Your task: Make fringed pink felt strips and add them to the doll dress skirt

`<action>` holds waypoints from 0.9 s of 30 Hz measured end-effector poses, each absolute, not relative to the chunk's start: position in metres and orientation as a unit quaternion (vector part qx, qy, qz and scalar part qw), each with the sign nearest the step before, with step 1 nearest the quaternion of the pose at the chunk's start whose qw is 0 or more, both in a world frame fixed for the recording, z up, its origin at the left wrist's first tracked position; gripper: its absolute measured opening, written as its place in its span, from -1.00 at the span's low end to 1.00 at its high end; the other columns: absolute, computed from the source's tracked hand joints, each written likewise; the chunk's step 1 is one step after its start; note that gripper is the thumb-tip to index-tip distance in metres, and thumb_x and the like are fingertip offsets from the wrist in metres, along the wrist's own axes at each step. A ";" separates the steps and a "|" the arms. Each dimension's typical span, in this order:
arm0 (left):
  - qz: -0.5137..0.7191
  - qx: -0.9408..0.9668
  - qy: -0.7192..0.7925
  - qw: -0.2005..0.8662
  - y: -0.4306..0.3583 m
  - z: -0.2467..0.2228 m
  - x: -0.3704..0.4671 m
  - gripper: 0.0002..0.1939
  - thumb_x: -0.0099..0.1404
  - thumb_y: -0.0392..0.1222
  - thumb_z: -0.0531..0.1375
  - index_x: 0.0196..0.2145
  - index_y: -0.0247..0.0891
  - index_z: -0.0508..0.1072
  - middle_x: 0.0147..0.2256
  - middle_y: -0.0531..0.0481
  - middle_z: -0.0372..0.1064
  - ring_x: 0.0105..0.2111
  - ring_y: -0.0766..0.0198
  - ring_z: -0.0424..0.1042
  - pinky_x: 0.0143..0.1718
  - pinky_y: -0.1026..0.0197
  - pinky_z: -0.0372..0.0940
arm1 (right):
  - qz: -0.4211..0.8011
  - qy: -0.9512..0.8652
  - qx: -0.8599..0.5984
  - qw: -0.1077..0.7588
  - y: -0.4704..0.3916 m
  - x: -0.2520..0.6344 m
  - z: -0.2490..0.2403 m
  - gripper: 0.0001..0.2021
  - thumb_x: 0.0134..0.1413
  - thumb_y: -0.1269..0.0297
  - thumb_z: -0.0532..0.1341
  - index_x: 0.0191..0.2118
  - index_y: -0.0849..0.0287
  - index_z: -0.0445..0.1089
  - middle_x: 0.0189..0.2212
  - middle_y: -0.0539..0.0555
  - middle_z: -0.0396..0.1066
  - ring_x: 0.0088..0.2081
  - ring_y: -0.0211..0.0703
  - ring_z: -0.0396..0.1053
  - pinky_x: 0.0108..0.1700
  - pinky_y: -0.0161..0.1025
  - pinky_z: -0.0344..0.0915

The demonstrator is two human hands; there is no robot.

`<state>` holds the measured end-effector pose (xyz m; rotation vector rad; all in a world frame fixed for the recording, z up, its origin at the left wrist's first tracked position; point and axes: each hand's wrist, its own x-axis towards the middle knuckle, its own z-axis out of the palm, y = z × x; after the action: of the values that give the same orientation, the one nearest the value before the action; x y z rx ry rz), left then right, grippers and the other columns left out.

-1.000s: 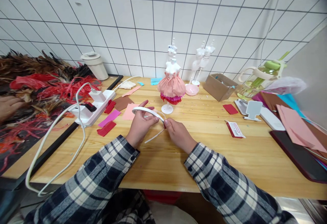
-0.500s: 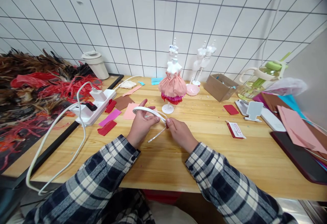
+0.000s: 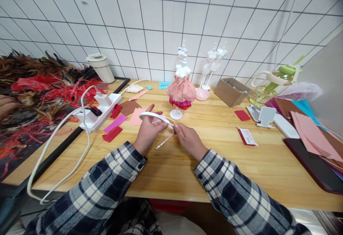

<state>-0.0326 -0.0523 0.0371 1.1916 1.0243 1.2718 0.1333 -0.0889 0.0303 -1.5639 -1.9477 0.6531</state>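
Observation:
My left hand [image 3: 149, 132] holds a thin white roll of narrow tape [image 3: 154, 115], its ring hooked over the hand and the thumb pressed on its near side. A loose strip of tape [image 3: 164, 141] hangs down from the roll between my hands. With thumb and forefinger, my right hand [image 3: 189, 139] pinches the tape at the roll's right edge. Just beyond stands a small white dress form [image 3: 183, 70] wearing a peach crepe-paper skirt [image 3: 181, 89] over a magenta and red ruffle. A peach paper piece [image 3: 136, 116] lies partly behind my left hand.
Paper scraps and a white power strip [image 3: 100, 115] with looping cables lie left. Another person's hand [image 3: 8, 106] is by the feathers [image 3: 32, 67]. Behind are a pink bowl [image 3: 202, 94] and a cardboard box [image 3: 232, 91]. A phone stand [image 3: 266, 116] and paper sheets [image 3: 313, 131] are right.
Another person's hand has come into view at the left edge, over the feathers. My two hands and the tape have barely moved.

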 end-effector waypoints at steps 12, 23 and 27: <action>0.544 0.491 0.448 0.512 -0.052 0.038 -0.031 0.00 -0.03 -0.33 0.36 0.27 -0.06 -0.04 0.02 -0.13 0.26 -0.35 0.41 0.44 -0.17 0.20 0.38 | 0.234 -0.732 -0.582 0.266 -0.089 0.133 0.030 -0.62 0.32 0.05 -0.17 -0.33 0.07 0.29 -0.43 0.03 0.41 -0.35 -0.14 0.34 -0.31 -0.28 0.14; 0.511 0.504 0.439 0.541 -0.057 0.038 -0.028 0.00 -0.03 -0.32 0.36 0.27 -0.05 -0.05 0.03 -0.13 0.22 -0.34 0.40 0.45 -0.17 0.16 0.39 | 0.234 -0.731 -0.581 0.269 -0.089 0.132 0.029 -0.62 0.33 0.06 -0.17 -0.33 0.09 0.28 -0.40 0.05 0.43 -0.33 -0.14 0.35 -0.28 -0.27 0.14; 0.501 0.505 0.437 0.550 -0.059 0.040 -0.027 0.01 -0.03 -0.32 0.36 0.28 -0.03 -0.07 0.02 -0.11 0.22 -0.34 0.39 0.45 -0.20 0.19 0.39 | 0.246 -0.730 -0.576 0.273 -0.089 0.132 0.028 -0.62 0.33 0.05 -0.16 -0.32 0.10 0.28 -0.40 0.05 0.43 -0.33 -0.16 0.35 -0.27 -0.28 0.15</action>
<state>-0.0267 -0.0591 0.0396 1.1966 1.0353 1.1867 0.1320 -0.0885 0.0284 -1.5502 -1.9653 0.6611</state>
